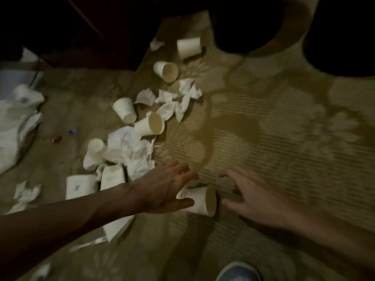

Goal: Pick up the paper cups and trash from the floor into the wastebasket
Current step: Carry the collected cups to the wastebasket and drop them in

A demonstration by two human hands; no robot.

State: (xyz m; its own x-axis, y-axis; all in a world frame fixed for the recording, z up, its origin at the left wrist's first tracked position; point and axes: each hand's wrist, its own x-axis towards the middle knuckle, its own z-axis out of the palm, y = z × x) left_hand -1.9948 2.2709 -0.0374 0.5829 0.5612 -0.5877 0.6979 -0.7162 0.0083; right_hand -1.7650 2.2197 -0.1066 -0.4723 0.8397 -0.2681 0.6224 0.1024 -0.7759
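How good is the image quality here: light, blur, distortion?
Head view: dim, yellowish light, and the top of the frame falls to black. Head view: soft all over, with the left hand, right hand and the paper cup between them slightly smeared. Head view: crumpled tissues stand out clearly from the carpet, whose stripes bow with the wide-angle lens. No glare.

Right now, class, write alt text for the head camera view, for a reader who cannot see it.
A left hand and a right hand, both open, reach down on either side of a paper cup lying on its side on a patterned carpet. Beyond it, more cups and crumpled tissues lie scattered in dim light.
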